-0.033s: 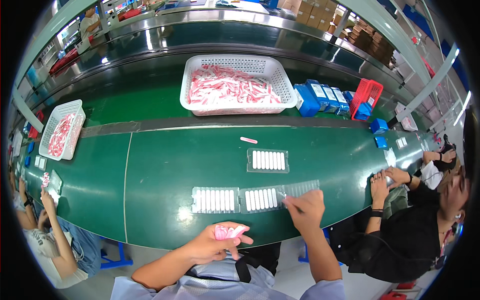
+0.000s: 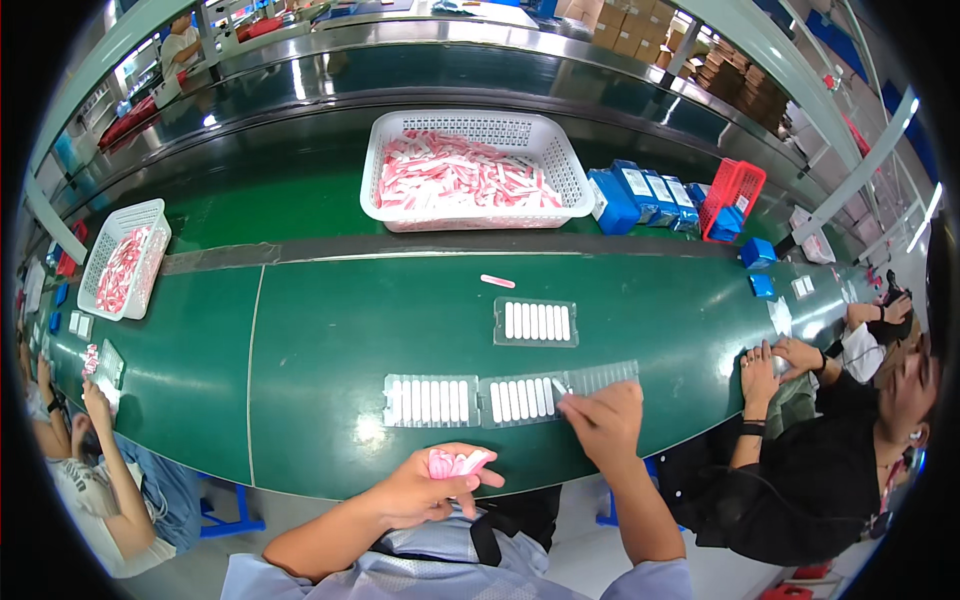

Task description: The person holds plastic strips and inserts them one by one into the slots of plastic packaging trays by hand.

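My left hand [image 2: 432,487], palm up near the table's front edge, is curled around several small pink-and-white strips [image 2: 458,464]. My right hand [image 2: 605,420] pinches one white strip [image 2: 560,387] over the right end of the middle clear plastic tray [image 2: 522,400], beside a row of white round-ended strips. Left of that stands another clear tray [image 2: 432,400] holding a row of white strips. The ribbed clear tray [image 2: 605,374] to the right shows no strips and is partly behind my right hand. Beyond them sits a further filled tray [image 2: 536,322].
A lone pink strip [image 2: 497,281] lies behind the trays. Farther back, a white basket [image 2: 475,215] holds many strips, with blue boxes [image 2: 640,197] and a red basket [image 2: 733,198] to its right. Another white basket [image 2: 150,260] stands left. Co-workers sit on both sides.
My right hand has shifted slightly left, and a tilted white strip now shows at its fingertips over the middle tray. My left hand has stayed put.
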Action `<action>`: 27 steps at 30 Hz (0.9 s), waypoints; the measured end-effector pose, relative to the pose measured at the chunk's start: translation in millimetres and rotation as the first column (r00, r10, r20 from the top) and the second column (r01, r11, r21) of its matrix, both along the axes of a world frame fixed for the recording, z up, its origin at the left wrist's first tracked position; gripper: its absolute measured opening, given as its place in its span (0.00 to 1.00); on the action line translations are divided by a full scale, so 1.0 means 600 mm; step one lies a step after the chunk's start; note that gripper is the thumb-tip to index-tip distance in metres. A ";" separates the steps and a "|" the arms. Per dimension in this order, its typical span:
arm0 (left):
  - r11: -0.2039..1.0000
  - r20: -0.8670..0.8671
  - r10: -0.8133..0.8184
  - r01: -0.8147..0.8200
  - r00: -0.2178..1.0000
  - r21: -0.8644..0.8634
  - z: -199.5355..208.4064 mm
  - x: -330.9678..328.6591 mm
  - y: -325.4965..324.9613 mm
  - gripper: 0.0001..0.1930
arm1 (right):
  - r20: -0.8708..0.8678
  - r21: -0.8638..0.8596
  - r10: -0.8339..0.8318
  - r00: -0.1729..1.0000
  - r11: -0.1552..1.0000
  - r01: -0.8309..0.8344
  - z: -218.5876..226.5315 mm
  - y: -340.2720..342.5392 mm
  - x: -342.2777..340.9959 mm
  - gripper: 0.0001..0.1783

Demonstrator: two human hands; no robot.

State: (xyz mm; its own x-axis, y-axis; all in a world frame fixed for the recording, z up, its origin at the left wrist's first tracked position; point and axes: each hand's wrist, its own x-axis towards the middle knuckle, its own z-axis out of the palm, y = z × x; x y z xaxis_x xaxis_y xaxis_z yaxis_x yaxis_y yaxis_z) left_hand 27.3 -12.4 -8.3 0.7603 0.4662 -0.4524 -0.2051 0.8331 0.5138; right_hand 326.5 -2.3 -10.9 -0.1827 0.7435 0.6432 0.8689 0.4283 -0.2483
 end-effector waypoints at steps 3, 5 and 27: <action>0.998 0.010 0.062 -0.062 0.998 -0.019 -0.004 -0.003 -0.001 0.19 | 0.011 -0.219 0.001 1.000 0.976 0.001 0.010 -0.017 -0.021 0.14; 0.997 0.014 0.082 -0.082 0.997 -0.011 -0.004 -0.004 0.000 0.17 | 0.005 -0.263 0.014 1.000 0.965 -0.012 0.017 -0.021 -0.021 0.14; 0.990 0.190 0.087 -0.064 0.978 -0.123 -0.011 -0.019 -0.044 0.07 | -0.893 -0.419 -0.301 0.335 0.829 -0.371 0.035 -0.064 -0.023 0.07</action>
State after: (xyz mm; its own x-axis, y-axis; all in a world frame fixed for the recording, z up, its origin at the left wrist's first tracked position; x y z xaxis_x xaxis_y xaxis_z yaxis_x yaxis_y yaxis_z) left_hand 16.1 -38.5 -15.2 0.8035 0.4788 -0.3537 -0.3559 0.8627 0.3593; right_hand 312.8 -41.0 10.1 0.2205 0.9745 -0.0414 -0.0824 -0.0237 -0.9963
